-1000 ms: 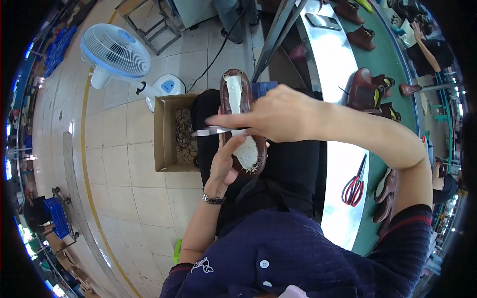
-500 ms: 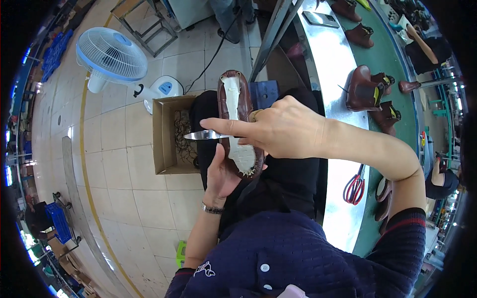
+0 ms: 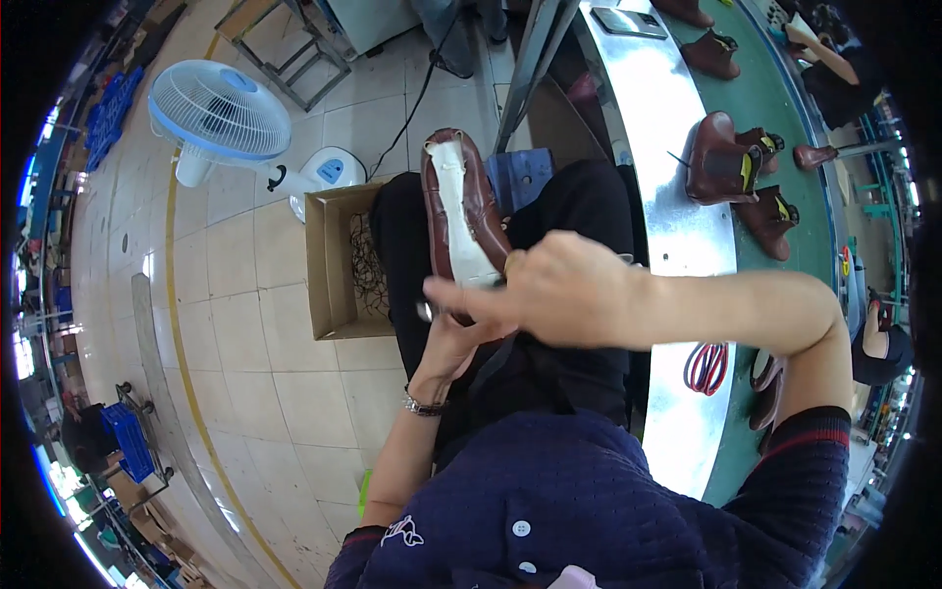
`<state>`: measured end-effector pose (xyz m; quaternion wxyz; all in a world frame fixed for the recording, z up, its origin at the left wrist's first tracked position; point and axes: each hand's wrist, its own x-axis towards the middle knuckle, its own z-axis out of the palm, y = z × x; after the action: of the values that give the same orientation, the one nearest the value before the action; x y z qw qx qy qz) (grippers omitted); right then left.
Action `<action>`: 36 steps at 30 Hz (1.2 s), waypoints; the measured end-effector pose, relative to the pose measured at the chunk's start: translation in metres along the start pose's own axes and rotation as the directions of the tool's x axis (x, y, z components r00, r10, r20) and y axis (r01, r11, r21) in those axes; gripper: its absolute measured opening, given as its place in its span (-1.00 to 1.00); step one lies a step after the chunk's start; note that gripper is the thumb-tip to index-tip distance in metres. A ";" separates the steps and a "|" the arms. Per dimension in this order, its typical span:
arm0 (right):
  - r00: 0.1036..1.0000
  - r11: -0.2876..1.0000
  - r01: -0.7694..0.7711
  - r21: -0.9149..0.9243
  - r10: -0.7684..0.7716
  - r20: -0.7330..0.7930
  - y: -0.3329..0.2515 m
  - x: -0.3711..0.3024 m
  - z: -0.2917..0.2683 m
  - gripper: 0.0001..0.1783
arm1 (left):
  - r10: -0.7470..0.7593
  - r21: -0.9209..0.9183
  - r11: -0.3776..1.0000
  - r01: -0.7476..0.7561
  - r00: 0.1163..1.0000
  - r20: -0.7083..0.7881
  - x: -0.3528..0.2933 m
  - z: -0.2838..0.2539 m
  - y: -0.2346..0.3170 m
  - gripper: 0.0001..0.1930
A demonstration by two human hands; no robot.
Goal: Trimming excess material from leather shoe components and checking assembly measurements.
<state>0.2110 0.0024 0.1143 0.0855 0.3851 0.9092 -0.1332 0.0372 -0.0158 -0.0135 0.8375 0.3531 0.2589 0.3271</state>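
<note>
A brown leather shoe [image 3: 484, 211] lies over my lap, its underside up and its toe pointing away from me. A long white insole [image 3: 451, 187] runs down the middle of that underside, with leather folded in around it. My left hand [image 3: 446, 346] grips the shoe from below at the near, heel end, which is mostly hidden. My right hand [image 3: 567, 293], smeared by motion, crosses over the heel end with its index finger stretched left. It is closed on a shiny metal blade [image 3: 425, 310]; only a small part shows past the fingers.
A cardboard box [image 3: 329, 265] of thin dark scraps stands left of my legs, with a blue-white fan [image 3: 221, 113] beyond. On my right, a metal-topped bench [image 3: 677, 236] holds red-black scissors [image 3: 706, 368] and a phone [image 3: 628, 23]. Brown boots [image 3: 721, 162] stand along the green belt [image 3: 800, 226].
My right hand has moved toward me, down to the heel end of the shoe. The blade, plain before, is now mostly covered. The shoe has tilted slightly, its toe shifting left.
</note>
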 end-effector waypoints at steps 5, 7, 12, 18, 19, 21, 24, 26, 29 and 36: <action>0.982 0.999 0.039 0.001 -0.038 -0.185 -0.012 -0.020 0.022 -0.14 | 0.041 0.125 0.992 -0.022 0.988 -0.148 -0.008 -0.010 -0.006 -0.57; 0.979 1.000 -0.028 -0.011 0.025 -0.201 0.003 -0.017 0.024 -0.20 | -0.131 -0.016 0.991 0.130 0.986 -0.101 -0.003 -0.007 -0.002 -0.65; 0.949 0.988 0.144 0.052 -0.123 -0.290 -0.018 -0.024 0.017 -0.19 | -0.152 0.088 0.985 0.151 0.988 -0.003 -0.014 -0.028 -0.005 -0.61; 0.950 0.894 -0.187 0.408 0.271 -0.158 0.017 -0.049 0.035 -0.19 | -0.098 -0.030 0.995 0.094 0.978 -0.182 0.027 0.003 0.029 -0.21; 0.925 0.855 -0.217 0.471 0.334 -0.180 0.018 -0.059 0.035 -0.30 | -0.124 -0.371 0.922 0.109 0.992 -0.018 0.034 -0.005 0.041 -0.18; 0.847 0.750 -0.242 0.616 0.473 -0.244 0.011 -0.082 0.038 -0.44 | -0.243 -0.246 0.942 0.226 0.969 -0.038 0.063 -0.014 0.049 -0.33; 0.685 0.069 -0.176 0.982 0.725 0.072 0.004 -0.110 0.059 -0.59 | -0.349 -0.030 0.936 0.352 0.910 -0.224 0.081 0.006 0.059 -0.46; 0.631 -0.056 -0.021 0.998 0.774 0.057 -0.006 -0.129 0.084 -0.61 | -0.307 0.039 0.944 0.329 0.914 -0.267 0.077 0.017 0.064 -0.22; 0.511 -0.235 0.189 0.953 0.853 0.109 -0.007 -0.160 0.100 -0.63 | -0.190 0.149 0.965 0.218 0.965 -0.183 0.069 0.046 0.078 -0.11; 0.447 -0.292 0.292 0.911 0.884 0.140 0.010 -0.189 0.064 -0.60 | -0.023 0.666 0.714 -0.217 0.943 0.332 0.128 0.095 0.061 0.34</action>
<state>0.3515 -0.1387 0.1011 -0.5647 0.5919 0.2052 -0.5373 0.1619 0.0700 0.0655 0.6554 0.7017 0.2056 0.1892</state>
